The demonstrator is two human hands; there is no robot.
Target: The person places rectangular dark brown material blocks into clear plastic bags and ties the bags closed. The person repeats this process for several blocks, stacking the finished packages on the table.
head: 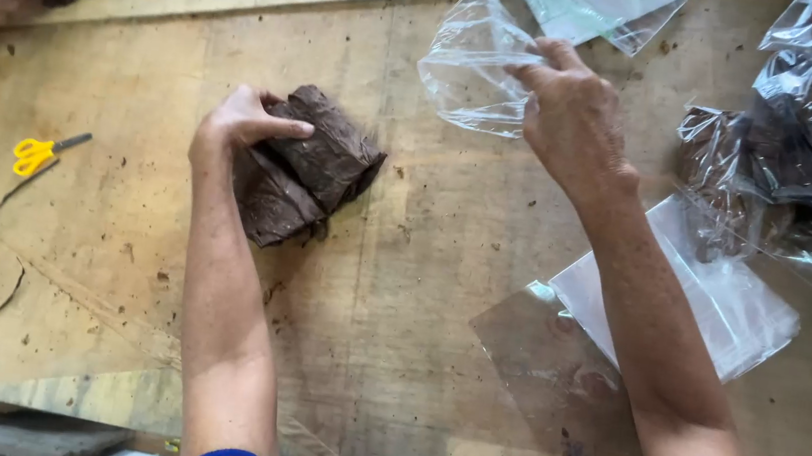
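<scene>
Left hand (241, 123) sits on the dark brown folded bundle of dried leaves (304, 167), thumb laid across the top, fingers curled round the near-left edge — a loose clamp, not a fist. Bundle lies flat on the worn wooden counter (420, 290), just right of that hand. Looks light, soft, springy; layers would likely fan out and crumble at the edges, so best taken across the fold, thumb on top, fingers under. Right hand (571, 115) pinches the rim of a clear thin plastic bag (473, 69), held up off the counter ahead of the bundle. Film is limp, slippery, clingy. More flat clear bags (720, 301) lie under the right forearm.
</scene>
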